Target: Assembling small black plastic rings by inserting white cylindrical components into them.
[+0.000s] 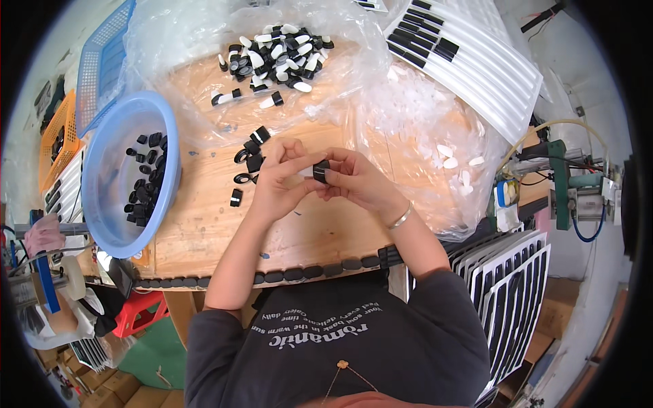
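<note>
Both hands meet over the middle of the wooden table around a small black cap-like piece (320, 171). The thumb and fingers of my right hand (364, 180) pinch this piece. My left hand (286, 173) closes in from the other side, its fingertips touching the piece; a whitish bit shows between them, too small to make out. Just beyond and left of my left hand lie several loose black caps (254, 163) and black rings (242, 178). Farther back, a heap of black caps with white oval inserts (279, 61) rests on clear plastic sheeting (194, 75).
A blue basin (171, 197) with black caps stands at the left, before a blue basket (102, 68). White pieces (445, 151) lie on plastic at the right. A white ribbed tray (469, 75) holds black strips; stacked trays (510, 306) stand right of me.
</note>
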Motion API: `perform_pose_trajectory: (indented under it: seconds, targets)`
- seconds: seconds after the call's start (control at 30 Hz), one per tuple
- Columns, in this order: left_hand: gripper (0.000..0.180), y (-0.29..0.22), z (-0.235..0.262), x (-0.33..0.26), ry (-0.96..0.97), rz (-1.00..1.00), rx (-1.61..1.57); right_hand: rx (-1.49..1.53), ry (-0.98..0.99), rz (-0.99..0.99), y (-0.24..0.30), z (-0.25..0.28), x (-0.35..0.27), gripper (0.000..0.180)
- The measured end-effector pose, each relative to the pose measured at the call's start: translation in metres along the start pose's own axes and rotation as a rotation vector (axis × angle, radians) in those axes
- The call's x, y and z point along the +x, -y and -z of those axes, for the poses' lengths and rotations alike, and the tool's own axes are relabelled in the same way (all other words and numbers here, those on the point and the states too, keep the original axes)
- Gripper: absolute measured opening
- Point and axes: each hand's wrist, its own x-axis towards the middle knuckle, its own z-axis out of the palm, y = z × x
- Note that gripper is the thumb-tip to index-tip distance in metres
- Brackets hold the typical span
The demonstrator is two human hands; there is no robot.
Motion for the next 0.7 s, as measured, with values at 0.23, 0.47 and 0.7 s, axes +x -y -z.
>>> perform_pose_trajectory:
  seconds: [0.23, 0.47, 0.7]
  targets:
    - [0.05, 0.011, 0.004, 0.007, -0.086, -0.224, 0.017, -0.537, -0.35, 0.251, 0.011, -0.043, -0.005, 0.007]
    - [0.047, 0.009, 0.003, 0.011, -0.038, -0.283, 0.014, -0.46, -0.24, 0.349, 0.008, -0.032, 0.007, 0.009]
    - [0.043, -0.018, 0.007, 0.013, -0.05, -0.228, 0.304, -0.203, -0.21, 0.145, 0.014, -0.017, 0.006, 0.017]
